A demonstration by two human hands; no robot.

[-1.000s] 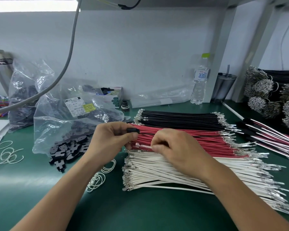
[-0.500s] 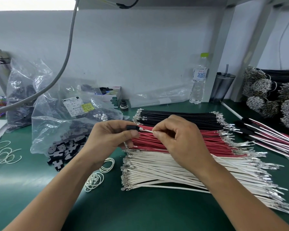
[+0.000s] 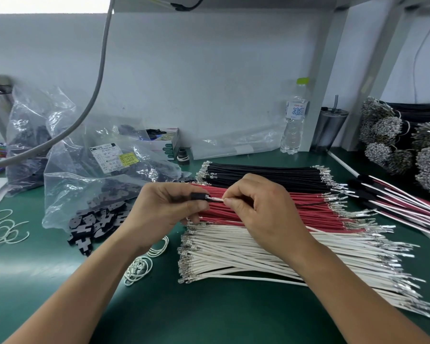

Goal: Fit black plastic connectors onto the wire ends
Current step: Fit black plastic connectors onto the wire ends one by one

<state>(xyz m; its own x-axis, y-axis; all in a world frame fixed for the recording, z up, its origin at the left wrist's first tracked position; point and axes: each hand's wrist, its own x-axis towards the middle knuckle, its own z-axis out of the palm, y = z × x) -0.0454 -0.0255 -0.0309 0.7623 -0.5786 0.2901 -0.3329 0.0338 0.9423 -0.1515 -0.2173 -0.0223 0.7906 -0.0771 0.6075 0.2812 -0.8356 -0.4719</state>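
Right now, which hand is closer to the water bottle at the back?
Right. The right hand is over the red wires, below and slightly left of the water bottle. The left hand, holding the black connector, is farther left.

Label print [image 3: 112, 157] on the plastic bag [image 3: 67, 184] is unreadable.
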